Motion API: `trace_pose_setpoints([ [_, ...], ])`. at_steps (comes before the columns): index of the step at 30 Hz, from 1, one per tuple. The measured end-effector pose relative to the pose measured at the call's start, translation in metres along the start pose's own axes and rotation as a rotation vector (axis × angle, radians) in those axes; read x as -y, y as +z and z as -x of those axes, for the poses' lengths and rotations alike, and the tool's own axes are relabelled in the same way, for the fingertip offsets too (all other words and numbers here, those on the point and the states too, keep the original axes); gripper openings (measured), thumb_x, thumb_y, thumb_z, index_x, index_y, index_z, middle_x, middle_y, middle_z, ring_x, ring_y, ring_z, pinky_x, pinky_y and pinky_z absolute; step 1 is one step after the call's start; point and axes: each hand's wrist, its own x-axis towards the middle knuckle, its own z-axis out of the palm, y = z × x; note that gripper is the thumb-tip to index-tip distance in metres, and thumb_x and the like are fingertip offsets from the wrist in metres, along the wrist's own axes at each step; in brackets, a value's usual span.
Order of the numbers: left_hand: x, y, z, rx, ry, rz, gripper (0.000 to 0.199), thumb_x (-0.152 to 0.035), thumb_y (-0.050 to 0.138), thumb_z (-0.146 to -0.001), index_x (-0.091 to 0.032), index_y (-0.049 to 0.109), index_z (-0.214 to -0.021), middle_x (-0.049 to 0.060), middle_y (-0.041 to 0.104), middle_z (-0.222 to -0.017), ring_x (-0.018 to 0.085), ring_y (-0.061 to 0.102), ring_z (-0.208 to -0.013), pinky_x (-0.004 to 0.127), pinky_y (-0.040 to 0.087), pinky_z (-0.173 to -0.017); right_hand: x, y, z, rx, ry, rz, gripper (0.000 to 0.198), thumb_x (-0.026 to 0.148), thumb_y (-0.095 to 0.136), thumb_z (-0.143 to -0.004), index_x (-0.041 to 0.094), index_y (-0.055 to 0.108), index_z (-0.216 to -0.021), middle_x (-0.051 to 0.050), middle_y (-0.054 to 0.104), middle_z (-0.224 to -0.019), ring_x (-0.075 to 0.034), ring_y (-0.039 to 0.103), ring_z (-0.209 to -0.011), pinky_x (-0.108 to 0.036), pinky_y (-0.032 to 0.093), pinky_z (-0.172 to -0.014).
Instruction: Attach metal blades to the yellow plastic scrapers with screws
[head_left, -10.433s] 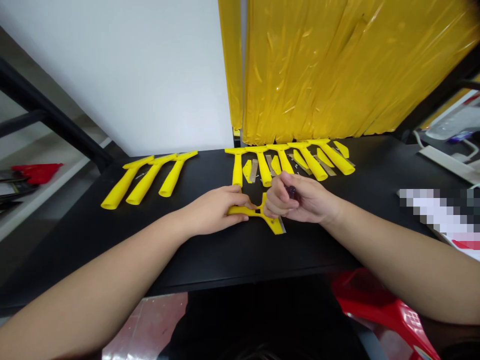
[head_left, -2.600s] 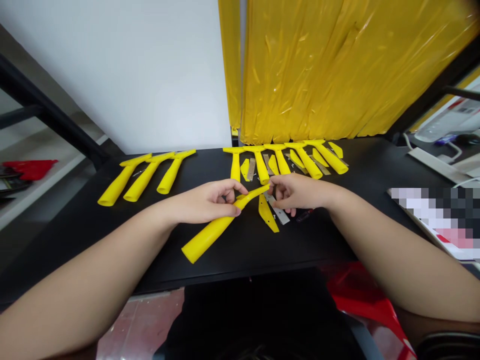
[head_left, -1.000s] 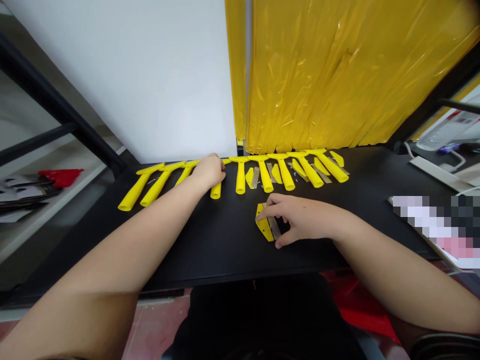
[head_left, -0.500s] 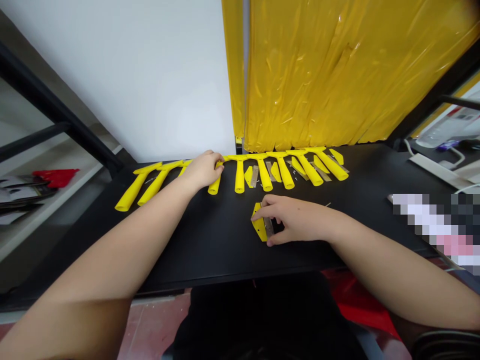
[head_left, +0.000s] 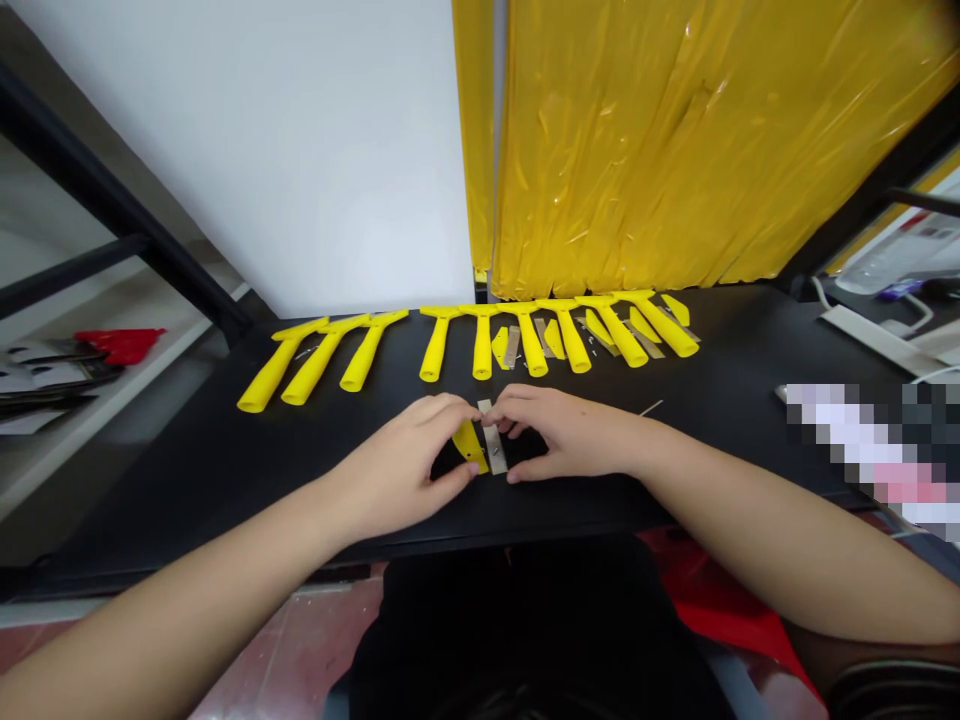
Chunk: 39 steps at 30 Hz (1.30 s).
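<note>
Just in front of me on the black table, my left hand [head_left: 424,455] has its thumb and fingers closed on the edges of a small yellow plate [head_left: 471,447] with dark holes. Right beside that plate lies a flat metal blade [head_left: 494,448] with what looks like a small screw on it. My right hand [head_left: 551,430] grips this blade, fingertips at its upper part and thumb by its lower end. Beyond both hands, several yellow scraper handles [head_left: 365,355] are lined up, wide heads toward the wall. A gap separates the left group from the right group.
More yellow plates [head_left: 553,338], metal blades [head_left: 512,345] and small screws lie among the right-hand handles. A thin light rod [head_left: 652,408] is behind my right wrist. Yellow plastic sheeting [head_left: 637,150] and a white panel [head_left: 300,150] border the black table [head_left: 187,450] at the back.
My left hand has come away from the handles toward me and taken hold of the yellow plate. My right hand has shifted left with the plate and blade, which now sit slightly apart.
</note>
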Motion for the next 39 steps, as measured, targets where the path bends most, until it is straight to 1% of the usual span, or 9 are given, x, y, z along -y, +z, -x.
trace_pose_setpoints([
  [2, -0.002, 0.010, 0.006, 0.007, 0.044, -0.026, 0.056, -0.041, 0.067, -0.099, -0.025, 0.053, -0.150, 0.012, 0.057, -0.153, 0.033, 0.053, -0.143, 0.051, 0.046, -0.120, -0.004, -0.009, 0.005, -0.022, -0.002, -0.011, 0.039, 0.030, 0.082, -0.087, 0.021, 0.067, -0.122, -0.007, 0.064, -0.121, -0.020, 0.068, -0.105, -0.036, 0.059, -0.095],
  [3, -0.002, 0.015, 0.007, 0.021, 0.065, -0.052, 0.056, -0.041, 0.065, -0.101, -0.027, 0.051, -0.154, 0.012, 0.054, -0.158, 0.033, 0.050, -0.147, 0.052, 0.045, -0.122, -0.007, -0.014, 0.007, -0.043, 0.011, 0.014, 0.033, 0.030, 0.081, -0.088, 0.020, 0.068, -0.117, -0.007, 0.065, -0.117, -0.020, 0.068, -0.102, -0.036, 0.059, -0.093],
  [6, -0.002, 0.027, 0.005, 0.044, 0.131, -0.157, 0.044, -0.034, 0.054, -0.108, -0.026, 0.058, -0.151, 0.011, 0.059, -0.154, 0.031, 0.052, -0.146, 0.050, 0.045, -0.122, -0.013, -0.027, 0.014, -0.098, 0.076, 0.082, 0.027, 0.032, 0.080, -0.089, 0.020, 0.069, -0.111, -0.006, 0.068, -0.106, -0.019, 0.067, -0.093, -0.035, 0.060, -0.085],
  [9, 0.002, 0.031, 0.000, 0.030, 0.172, -0.226, 0.040, -0.031, 0.051, -0.109, -0.021, 0.065, -0.145, 0.012, 0.063, -0.149, 0.030, 0.056, -0.142, 0.048, 0.047, -0.122, -0.018, -0.032, 0.017, -0.085, 0.114, 0.090, 0.029, 0.036, 0.080, -0.090, 0.020, 0.070, -0.112, -0.005, 0.068, -0.103, -0.019, 0.066, -0.090, -0.035, 0.060, -0.083],
  [17, 0.020, 0.023, -0.007, 0.010, 0.128, -0.278, 0.036, -0.033, 0.052, -0.109, -0.022, 0.068, -0.139, 0.012, 0.067, -0.143, 0.029, 0.062, -0.137, 0.046, 0.052, -0.118, -0.017, -0.030, 0.016, -0.038, 0.134, 0.096, 0.032, 0.036, 0.079, -0.089, 0.019, 0.071, -0.114, -0.006, 0.069, -0.106, -0.018, 0.067, -0.090, -0.034, 0.060, -0.083],
  [30, 0.031, 0.017, -0.027, 0.049, 0.075, -0.443, 0.036, -0.032, 0.046, -0.111, -0.020, 0.068, -0.136, 0.011, 0.068, -0.139, 0.028, 0.070, -0.122, 0.044, 0.058, -0.105, -0.015, -0.033, 0.017, -0.021, 0.153, 0.097, 0.033, 0.037, 0.079, -0.089, 0.019, 0.070, -0.116, -0.006, 0.069, -0.107, -0.019, 0.066, -0.090, -0.035, 0.059, -0.083],
  [33, 0.035, 0.014, -0.031, 0.045, 0.111, -0.479, 0.034, -0.031, 0.046, -0.111, -0.019, 0.069, -0.133, 0.012, 0.070, -0.135, 0.029, 0.071, -0.119, 0.046, 0.056, -0.106, -0.016, -0.033, 0.017, -0.021, 0.155, 0.095, 0.033, 0.037, 0.079, -0.089, 0.019, 0.070, -0.115, -0.006, 0.069, -0.107, -0.019, 0.066, -0.090, -0.035, 0.059, -0.083],
  [36, 0.040, 0.012, -0.034, 0.021, 0.143, -0.491, 0.030, -0.030, 0.048, -0.110, -0.018, 0.069, -0.128, 0.011, 0.074, -0.127, 0.028, 0.071, -0.117, 0.047, 0.050, -0.114, -0.016, -0.033, 0.018, -0.020, 0.150, 0.089, 0.033, 0.037, 0.079, -0.089, 0.019, 0.070, -0.116, -0.006, 0.069, -0.106, -0.019, 0.066, -0.090, -0.035, 0.059, -0.082],
  [39, 0.044, 0.010, -0.035, -0.022, 0.127, -0.510, 0.025, -0.033, 0.055, -0.108, -0.018, 0.068, -0.122, 0.010, 0.075, -0.119, 0.028, 0.071, -0.117, 0.050, 0.044, -0.117, -0.017, -0.034, 0.018, -0.021, 0.147, 0.091, 0.034, 0.037, 0.079, -0.089, 0.020, 0.070, -0.117, -0.006, 0.069, -0.107, -0.019, 0.065, -0.091, -0.035, 0.058, -0.083],
])
